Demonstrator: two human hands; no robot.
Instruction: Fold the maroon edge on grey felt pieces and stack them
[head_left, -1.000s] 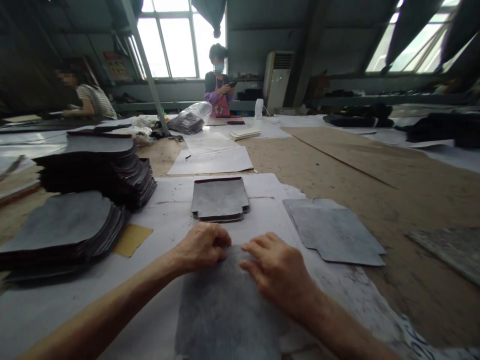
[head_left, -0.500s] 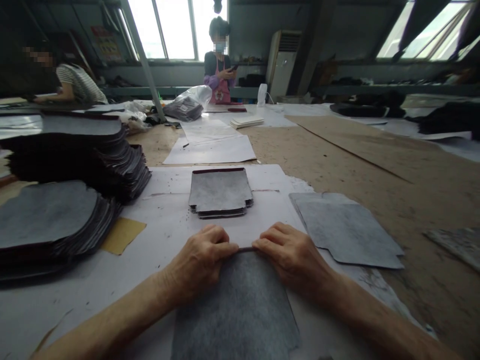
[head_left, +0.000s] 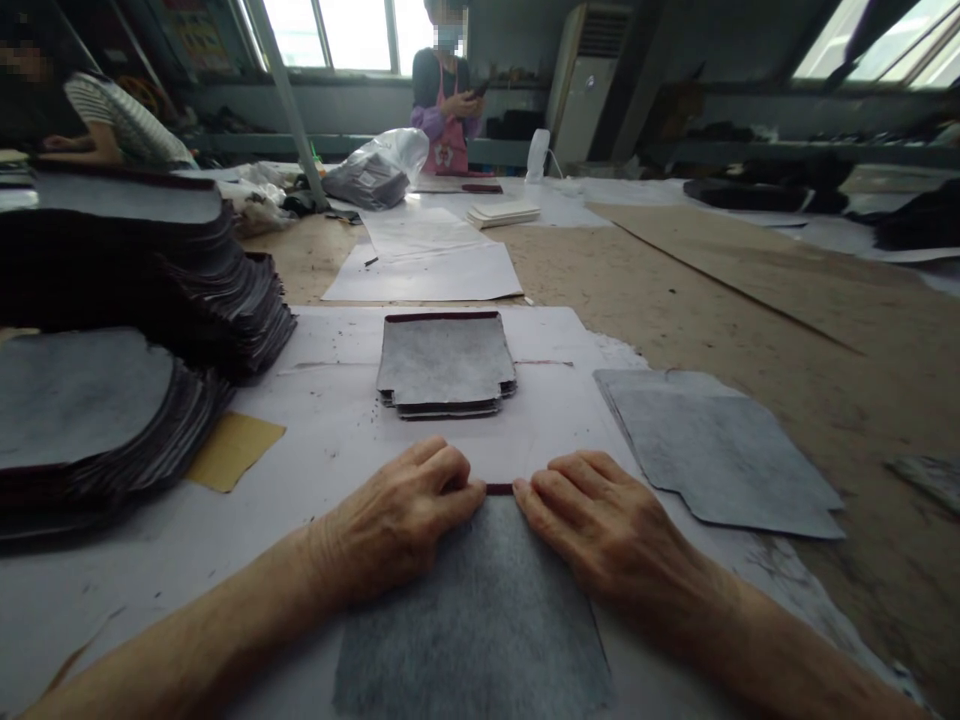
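Observation:
A grey-backed panel (head_left: 480, 620) lies flat in front of me, its far edge folded over into a narrow dark red strip. My left hand (head_left: 409, 510) has its fingers curled and the thumb pressing the left part of that fold. On the right part, the fingertips of my right hand (head_left: 600, 520) bear down with the fingers close together. Both hands cover the ends of the fold; a short stretch shows between them. Just beyond sits a small stack of similar panels (head_left: 446, 360) with notched corners and a dark red far edge.
Tall stacks of dark, grey-faced pieces (head_left: 90, 400) stand at left, beside a yellow scrap (head_left: 236, 450). More grey panels (head_left: 712, 440) lie at right. White paper (head_left: 315, 560) covers the near tabletop. A co-worker (head_left: 446, 110) stands across the table; another person (head_left: 112, 120) is far left.
The fold has gone from a thin raised edge to a flat dark red strip between my hands. My right fingers now lie flatter along it. The view has tipped slightly downward.

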